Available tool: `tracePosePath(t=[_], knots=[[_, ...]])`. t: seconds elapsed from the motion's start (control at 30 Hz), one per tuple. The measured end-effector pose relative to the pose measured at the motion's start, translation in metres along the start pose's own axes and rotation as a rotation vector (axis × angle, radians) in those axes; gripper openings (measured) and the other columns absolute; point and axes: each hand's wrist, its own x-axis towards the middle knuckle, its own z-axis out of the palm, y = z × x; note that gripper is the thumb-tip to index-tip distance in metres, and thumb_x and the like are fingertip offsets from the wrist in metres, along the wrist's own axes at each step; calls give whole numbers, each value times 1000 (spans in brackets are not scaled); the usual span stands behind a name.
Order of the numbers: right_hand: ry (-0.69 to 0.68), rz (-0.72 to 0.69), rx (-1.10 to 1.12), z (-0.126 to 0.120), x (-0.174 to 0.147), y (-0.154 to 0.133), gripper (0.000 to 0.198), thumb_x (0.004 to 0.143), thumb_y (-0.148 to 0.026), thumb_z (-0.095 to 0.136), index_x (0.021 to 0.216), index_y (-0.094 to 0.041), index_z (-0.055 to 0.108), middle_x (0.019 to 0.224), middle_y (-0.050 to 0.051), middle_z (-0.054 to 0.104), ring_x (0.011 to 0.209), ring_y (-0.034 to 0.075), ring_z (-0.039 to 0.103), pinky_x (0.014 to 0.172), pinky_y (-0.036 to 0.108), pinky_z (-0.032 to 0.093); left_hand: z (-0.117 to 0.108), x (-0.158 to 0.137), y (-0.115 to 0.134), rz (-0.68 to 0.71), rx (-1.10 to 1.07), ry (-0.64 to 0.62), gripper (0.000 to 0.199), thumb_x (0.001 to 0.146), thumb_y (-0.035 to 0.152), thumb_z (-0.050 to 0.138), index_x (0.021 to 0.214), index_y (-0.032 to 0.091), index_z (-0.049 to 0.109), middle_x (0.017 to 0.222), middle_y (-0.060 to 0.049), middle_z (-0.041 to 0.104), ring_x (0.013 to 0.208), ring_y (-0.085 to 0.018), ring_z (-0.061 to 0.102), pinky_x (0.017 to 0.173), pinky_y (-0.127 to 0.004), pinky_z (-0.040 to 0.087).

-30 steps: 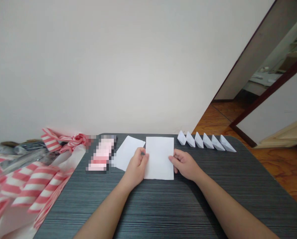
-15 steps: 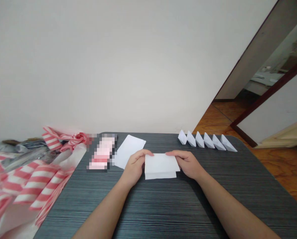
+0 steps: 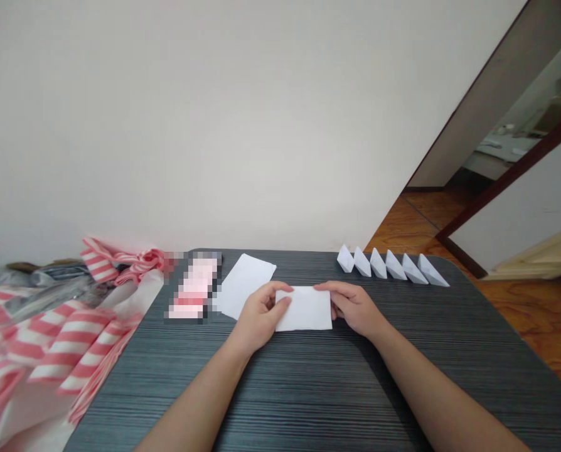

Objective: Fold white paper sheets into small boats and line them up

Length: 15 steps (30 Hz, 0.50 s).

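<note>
A folded sheet of white paper (image 3: 306,311) lies between my hands over the middle of the dark table. My left hand (image 3: 260,317) pinches its left edge, thumb on top near the upper left corner. On the other side, my right hand (image 3: 354,307) grips the right edge, its index finger along the top corner and its thumb mostly hidden. Left of the folded sheet, partly behind my left hand, rest flat white paper sheets (image 3: 247,279); how many cannot be told.
Several folded paper boats (image 3: 378,263) stand in a row at the table's back right. A blurred pink-and-white item (image 3: 196,282) lies at the left. Red-and-white striped cloth (image 3: 73,342) is heaped beside the table (image 3: 280,402). A wall (image 3: 261,125) rises behind it.
The lower strip that stuck out below the paper's front edge no longer shows, and the edges now line up. My left thumb has come onto the paper's top face.
</note>
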Motion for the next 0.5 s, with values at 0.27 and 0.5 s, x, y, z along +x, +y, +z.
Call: tracePosePath(t=[0.27, 0.5], knots=[[-43, -17, -24, 7, -2, -8, 42, 82, -35, 57, 120, -18, 49, 75, 2, 60, 60, 13, 55, 52, 23, 41, 3, -1, 1, 42, -30, 8, 25, 80, 28, 55, 103, 18, 56, 79, -1, 57, 64, -11, 51, 54, -20, 38], [18, -28, -58, 6, 0, -5, 33, 83, -34, 54, 112, -18, 53, 76, 2, 62, 62, 14, 56, 52, 23, 41, 3, 1, 2, -62, -185, -84, 47, 81, 37, 53, 122, 18, 40, 69, 0, 61, 52, -11, 55, 47, -20, 41]])
